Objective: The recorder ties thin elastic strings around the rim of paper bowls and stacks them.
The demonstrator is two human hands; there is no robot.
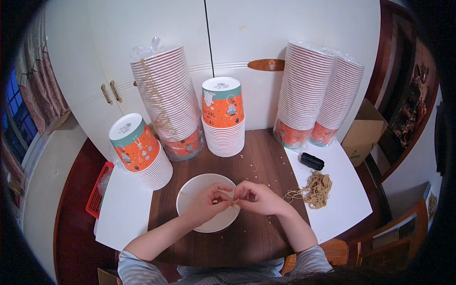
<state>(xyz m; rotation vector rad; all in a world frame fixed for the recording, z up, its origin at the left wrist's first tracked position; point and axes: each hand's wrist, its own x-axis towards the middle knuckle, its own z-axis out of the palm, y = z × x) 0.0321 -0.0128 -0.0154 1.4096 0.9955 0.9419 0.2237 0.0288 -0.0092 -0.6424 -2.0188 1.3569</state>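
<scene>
An open white paper bucket (pixel 203 181) stands on the dark wooden table, its mouth facing up. From its left rim a thin beige cord (pixel 185 194) runs toward my fingers. My left hand (pixel 209 203) reaches over the bucket, thumb and fingers pinched on the cord. Close beside it, my right hand (pixel 255 198) pinches the cord too, near the bucket's right rim. The fingertips nearly meet there, and the exact shape of the cord between them is partly hidden.
A heap of beige cord (pixel 317 191) lies at the right beside a black plastic case (pixel 311 161). Stacked orange-and-white buckets (pixel 223 111) stand upside down behind, with a shorter stack (pixel 137 149) at the left. Tall bagged stacks (pixel 168 95) rise against white cabinets (pixel 237 28).
</scene>
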